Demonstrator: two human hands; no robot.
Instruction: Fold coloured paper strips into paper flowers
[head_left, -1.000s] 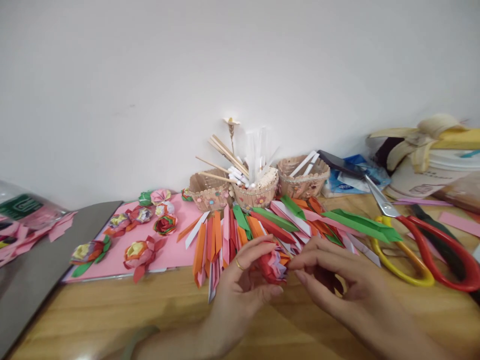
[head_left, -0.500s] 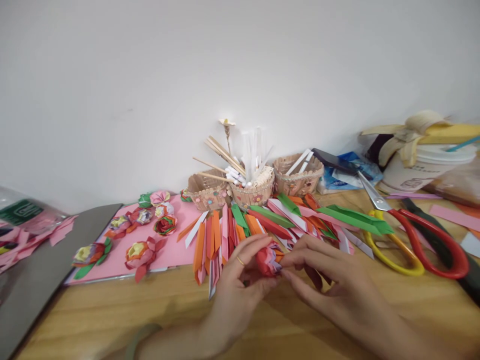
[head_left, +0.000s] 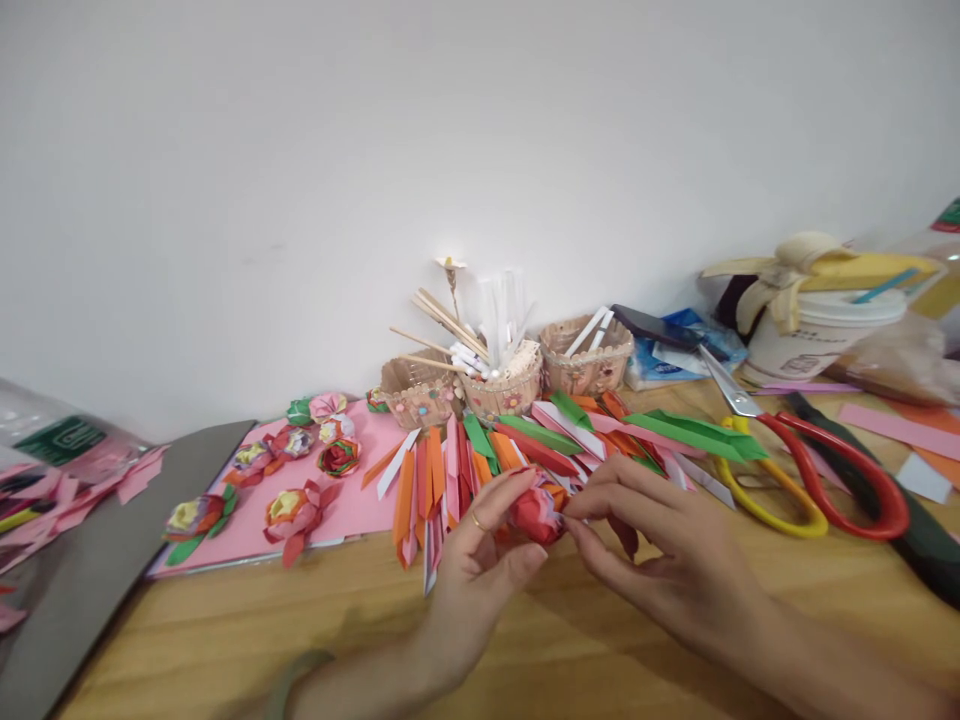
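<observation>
Paper flower in the left hand, right hand at its edge.

The left hand curls round the flower, index finger over its top and thumb below; the right fingertips draw to a narrow pinch at its right side, though whether they nip a petal I cannot tell; the flower, a small round of creased red and lilac petals, sits between the hands, over the grained wooden table; just behind it fan folded strips, narrow and pointed; to the left, ruffled blooms rest on a flat pink sheet; to the right lie scissors, steel-bladed with looped handles; farther back stand rough woody baskets, scalloped at the rim, against a smooth pale wall.
</observation>
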